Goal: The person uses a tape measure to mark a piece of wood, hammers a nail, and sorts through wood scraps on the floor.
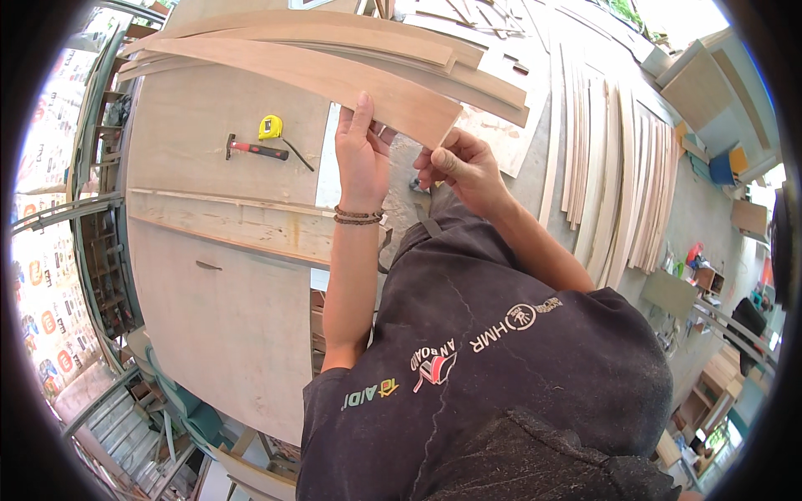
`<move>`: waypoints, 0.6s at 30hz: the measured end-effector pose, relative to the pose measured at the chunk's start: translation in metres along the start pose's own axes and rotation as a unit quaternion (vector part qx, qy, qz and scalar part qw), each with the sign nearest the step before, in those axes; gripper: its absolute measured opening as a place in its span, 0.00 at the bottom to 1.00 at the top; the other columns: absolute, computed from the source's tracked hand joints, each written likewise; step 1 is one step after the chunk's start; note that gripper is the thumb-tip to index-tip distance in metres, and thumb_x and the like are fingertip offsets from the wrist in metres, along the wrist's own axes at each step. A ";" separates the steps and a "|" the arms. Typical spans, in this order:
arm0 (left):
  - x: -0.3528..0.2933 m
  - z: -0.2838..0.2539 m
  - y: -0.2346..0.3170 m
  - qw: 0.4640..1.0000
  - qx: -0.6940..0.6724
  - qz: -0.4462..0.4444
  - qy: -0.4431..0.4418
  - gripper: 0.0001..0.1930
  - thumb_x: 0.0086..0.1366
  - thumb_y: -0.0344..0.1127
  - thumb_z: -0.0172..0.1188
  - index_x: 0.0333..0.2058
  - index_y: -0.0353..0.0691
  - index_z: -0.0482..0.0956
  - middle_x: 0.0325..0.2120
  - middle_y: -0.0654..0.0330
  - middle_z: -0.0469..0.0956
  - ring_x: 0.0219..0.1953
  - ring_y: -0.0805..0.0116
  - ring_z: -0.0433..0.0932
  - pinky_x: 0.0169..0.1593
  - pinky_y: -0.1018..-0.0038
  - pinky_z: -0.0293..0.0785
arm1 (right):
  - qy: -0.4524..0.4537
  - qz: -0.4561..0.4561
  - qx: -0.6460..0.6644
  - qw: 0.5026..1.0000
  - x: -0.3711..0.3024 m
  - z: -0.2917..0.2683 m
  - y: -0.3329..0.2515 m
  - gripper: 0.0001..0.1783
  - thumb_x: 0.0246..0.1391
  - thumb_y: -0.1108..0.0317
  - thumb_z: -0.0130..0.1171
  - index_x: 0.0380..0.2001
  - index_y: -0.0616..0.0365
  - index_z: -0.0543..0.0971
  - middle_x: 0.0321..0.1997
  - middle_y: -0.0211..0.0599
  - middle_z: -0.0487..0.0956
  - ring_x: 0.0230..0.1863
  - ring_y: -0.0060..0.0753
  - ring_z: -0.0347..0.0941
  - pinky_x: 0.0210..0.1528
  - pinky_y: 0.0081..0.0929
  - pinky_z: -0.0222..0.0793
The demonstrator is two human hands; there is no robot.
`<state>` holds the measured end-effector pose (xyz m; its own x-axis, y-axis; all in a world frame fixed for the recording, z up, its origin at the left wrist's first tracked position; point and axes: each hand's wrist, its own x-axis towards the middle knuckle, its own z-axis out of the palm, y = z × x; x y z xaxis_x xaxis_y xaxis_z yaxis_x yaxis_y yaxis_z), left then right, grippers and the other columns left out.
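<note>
A long, pale wooden board point(359, 81) slants across the upper part of the head view, its near end toward me. My left hand point(364, 154) is closed on the board's near edge, thumb on the top face and fingers partly hidden beneath. At the end corner, my right hand point(468, 169) pinches the same board between thumb and fingers. Several similar boards point(368, 32) lie stacked just beyond it on the worktable point(184, 108). Left of my left hand are a hammer point(263, 151) with a red and black handle, a yellow tape measure point(270, 127) and a thin dark stick point(297, 154).
A wooden rail point(234, 230) crosses the worktable, with a large flat panel point(217, 326) nearer me. Many long wood strips point(618, 167) lie on the floor to the right. A metal rack point(109, 242) stands along the left, and a blue bin point(725, 167) at the far right.
</note>
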<state>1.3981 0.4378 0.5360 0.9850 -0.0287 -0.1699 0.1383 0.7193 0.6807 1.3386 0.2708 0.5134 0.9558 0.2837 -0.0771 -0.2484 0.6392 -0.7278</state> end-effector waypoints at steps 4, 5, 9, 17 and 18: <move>-0.001 0.002 0.002 1.000 -0.018 -0.006 0.003 0.16 0.77 0.35 0.54 0.60 0.39 0.70 0.53 0.60 0.77 0.57 0.67 0.77 0.60 0.65 0.78 | -0.005 -0.069 -0.089 0.994 0.003 0.000 0.000 0.08 0.63 0.68 0.67 0.35 0.62 0.81 0.37 0.38 0.85 0.37 0.22 0.80 0.43 0.25 0.79; -0.002 0.001 0.001 1.000 -0.020 -0.007 0.007 0.16 0.77 0.35 0.54 0.60 0.39 0.70 0.53 0.60 0.77 0.57 0.67 0.77 0.60 0.65 0.78 | -0.006 -0.075 -0.114 0.991 0.002 -0.001 -0.002 0.08 0.62 0.69 0.67 0.35 0.62 0.82 0.37 0.37 0.85 0.37 0.22 0.79 0.43 0.24 0.78; 0.001 -0.008 -0.004 0.999 -0.034 -0.014 -0.009 0.16 0.77 0.34 0.54 0.60 0.38 0.69 0.54 0.59 0.77 0.56 0.66 0.78 0.60 0.65 0.79 | 0.005 -0.048 -0.241 0.969 0.001 -0.017 -0.010 0.03 0.63 0.75 0.65 0.37 0.65 0.81 0.38 0.43 0.86 0.37 0.27 0.82 0.42 0.27 0.80; 0.001 -0.007 -0.010 0.999 -0.030 -0.025 0.004 0.19 0.77 0.34 0.53 0.62 0.37 0.68 0.55 0.56 0.77 0.58 0.65 0.78 0.61 0.66 0.78 | 0.074 0.007 -0.169 0.983 0.008 -0.041 -0.035 0.15 0.70 0.62 0.59 0.46 0.64 0.83 0.41 0.38 0.85 0.43 0.27 0.81 0.44 0.27 0.79; 0.001 -0.009 -0.010 0.999 -0.035 -0.031 0.006 0.19 0.77 0.34 0.52 0.63 0.36 0.67 0.57 0.56 0.76 0.59 0.65 0.77 0.62 0.66 0.77 | 0.080 0.023 -0.138 0.987 0.012 -0.040 -0.038 0.17 0.70 0.60 0.58 0.46 0.64 0.83 0.40 0.38 0.85 0.42 0.27 0.81 0.44 0.27 0.79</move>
<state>1.3967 0.4366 0.5225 0.9733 -0.0669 -0.2194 0.1915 0.7632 0.6171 1.3658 0.2217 0.5127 0.9623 0.1784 -0.2053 -0.2618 0.4035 -0.8767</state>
